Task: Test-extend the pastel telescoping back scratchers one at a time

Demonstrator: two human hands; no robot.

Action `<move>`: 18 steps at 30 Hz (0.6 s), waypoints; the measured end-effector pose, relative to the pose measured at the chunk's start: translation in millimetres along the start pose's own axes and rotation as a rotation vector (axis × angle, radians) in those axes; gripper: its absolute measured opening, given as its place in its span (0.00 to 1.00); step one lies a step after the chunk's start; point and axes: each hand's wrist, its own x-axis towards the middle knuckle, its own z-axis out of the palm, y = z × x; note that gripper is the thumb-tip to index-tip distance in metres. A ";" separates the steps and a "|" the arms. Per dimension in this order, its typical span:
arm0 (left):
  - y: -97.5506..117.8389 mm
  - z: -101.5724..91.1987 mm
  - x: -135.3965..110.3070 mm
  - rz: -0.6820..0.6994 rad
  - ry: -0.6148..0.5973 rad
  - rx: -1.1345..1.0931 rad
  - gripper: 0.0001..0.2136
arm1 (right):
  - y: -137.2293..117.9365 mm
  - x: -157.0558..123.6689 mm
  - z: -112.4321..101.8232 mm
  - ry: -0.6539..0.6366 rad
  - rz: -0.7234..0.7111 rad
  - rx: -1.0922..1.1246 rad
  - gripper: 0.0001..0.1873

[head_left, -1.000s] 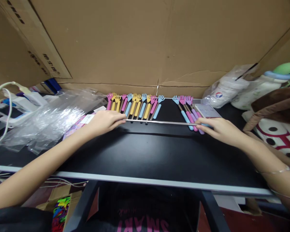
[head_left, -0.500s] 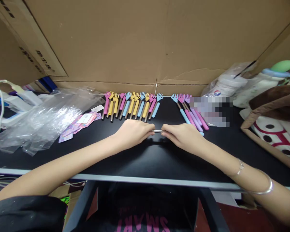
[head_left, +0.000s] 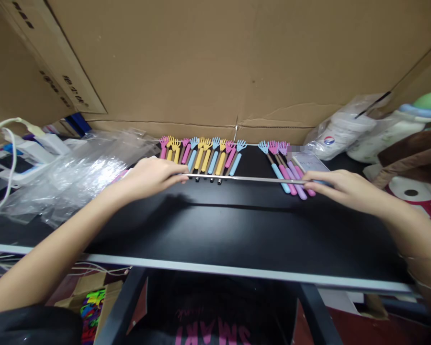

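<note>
An extended telescopic back scratcher (head_left: pixel 244 178) stretches level above the black table, its thin metal rod bare between my hands. My left hand (head_left: pixel 154 177) is closed around one end, and my right hand (head_left: pixel 339 188) grips the other, where a bit of blue shows. Both ends are mostly hidden by my fingers. Behind the rod lies a row of short back scratchers (head_left: pixel 204 155) with pink, yellow and blue claws. Several more back scratchers (head_left: pixel 287 175) in blue, pink and purple lie together by my right hand.
Clear plastic bags (head_left: pixel 82 167) are heaped at the left beside a white cable (head_left: pixel 10 177). A phone (head_left: pixel 311 160), a bagged cup (head_left: pixel 341 134) and a brown-edged bag (head_left: pixel 413 158) stand or lie at right. Cardboard (head_left: pixel 201 62) walls the back.
My hands have moved far apart, left and right. The metal rod between them has lengthened from a short stub to a long shaft. The view has shifted slightly.
</note>
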 end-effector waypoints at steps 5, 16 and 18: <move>-12.1 2.1 2.1 -0.025 -0.139 -0.094 0.16 | 11.0 1.7 3.3 -0.066 0.019 0.052 0.19; -14.1 29.7 10.2 0.163 0.118 0.162 0.18 | 10.6 4.1 13.1 0.102 0.023 -0.154 0.24; -13.5 33.0 12.0 0.193 0.174 0.223 0.18 | 7.3 6.6 13.0 0.175 0.017 -0.228 0.25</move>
